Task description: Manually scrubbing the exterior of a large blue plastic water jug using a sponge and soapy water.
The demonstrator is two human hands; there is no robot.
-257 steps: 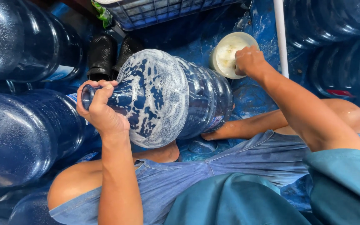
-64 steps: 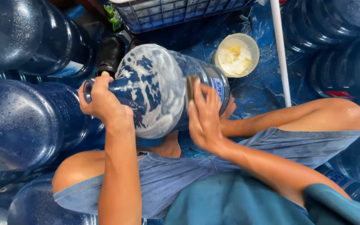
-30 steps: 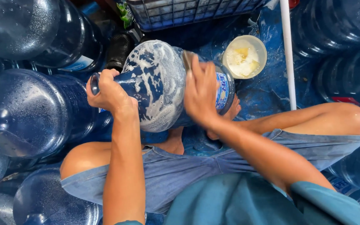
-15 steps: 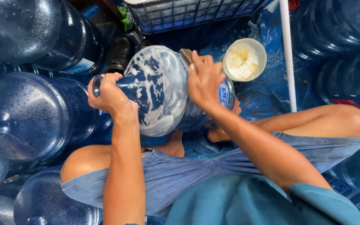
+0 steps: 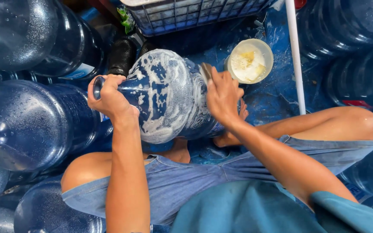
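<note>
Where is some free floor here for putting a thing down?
Bare blue floor lies between the white bowl, the white pipe and the right leg. The left side is crowded with stacked jugs, hard against the soapy jug.

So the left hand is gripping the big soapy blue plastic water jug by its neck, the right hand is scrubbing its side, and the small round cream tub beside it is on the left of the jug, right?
Not quite. The head view shows the small round cream tub on the right of the big soapy blue plastic water jug, not the left. The rest holds: the left hand grips the neck and the right hand scrubs the side.
</note>
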